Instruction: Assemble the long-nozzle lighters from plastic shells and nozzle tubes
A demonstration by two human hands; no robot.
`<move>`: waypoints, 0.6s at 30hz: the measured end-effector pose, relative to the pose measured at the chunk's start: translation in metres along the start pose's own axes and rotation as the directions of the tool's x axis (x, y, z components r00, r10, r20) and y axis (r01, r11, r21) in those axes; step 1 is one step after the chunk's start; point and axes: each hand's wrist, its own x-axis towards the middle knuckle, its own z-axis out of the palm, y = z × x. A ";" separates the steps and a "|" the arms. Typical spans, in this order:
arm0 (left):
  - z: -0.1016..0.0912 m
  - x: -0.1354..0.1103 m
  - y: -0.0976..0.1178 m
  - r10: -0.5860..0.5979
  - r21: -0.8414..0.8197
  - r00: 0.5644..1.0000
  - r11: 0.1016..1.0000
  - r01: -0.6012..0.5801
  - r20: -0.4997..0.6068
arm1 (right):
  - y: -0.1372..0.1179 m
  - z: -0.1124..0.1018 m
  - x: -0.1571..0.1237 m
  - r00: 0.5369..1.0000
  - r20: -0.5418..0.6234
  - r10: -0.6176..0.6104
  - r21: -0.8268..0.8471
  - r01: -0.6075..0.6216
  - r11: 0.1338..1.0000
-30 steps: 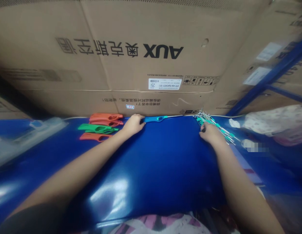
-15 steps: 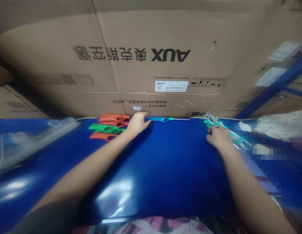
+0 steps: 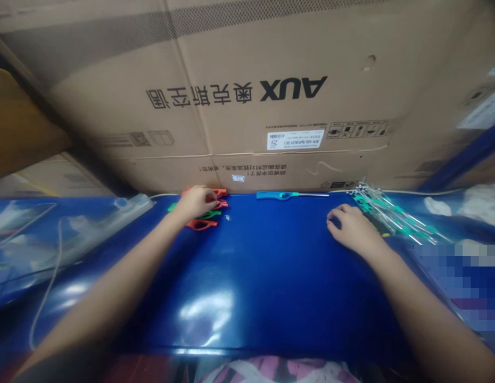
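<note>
Left hand (image 3: 195,205) at far left, fingers curled over three orange handles (image 3: 220,192) and at least one green handle (image 3: 214,214); cannot tell if any is gripped; right hand (image 3: 353,226) empty, thumb and fingers parted, beside metal rods (image 3: 395,218) too bunched to count; one blue lighter (image 3: 273,196) lies far middle; step looks like choosing a handle; next move calls for separating one.

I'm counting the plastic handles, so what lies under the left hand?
Orange handles and green plastic show around the left hand; it covers parts of them, so whether more lie beneath cannot be seen.
</note>
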 end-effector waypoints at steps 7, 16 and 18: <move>0.003 0.005 -0.003 0.002 0.050 1.000 0.999 -0.002 -0.008 | -0.001 0.003 0.000 0.997 -0.024 -0.076 0.055 0.077 0.995; -0.016 0.001 0.019 0.099 0.138 0.993 0.986 -0.089 -0.065 | -0.001 0.005 0.001 0.989 -0.046 -0.140 0.100 0.144 0.985; -0.017 -0.010 0.044 0.169 0.109 0.982 0.981 -0.159 -0.080 | -0.008 0.001 0.000 0.977 -0.096 -0.190 0.151 0.203 0.967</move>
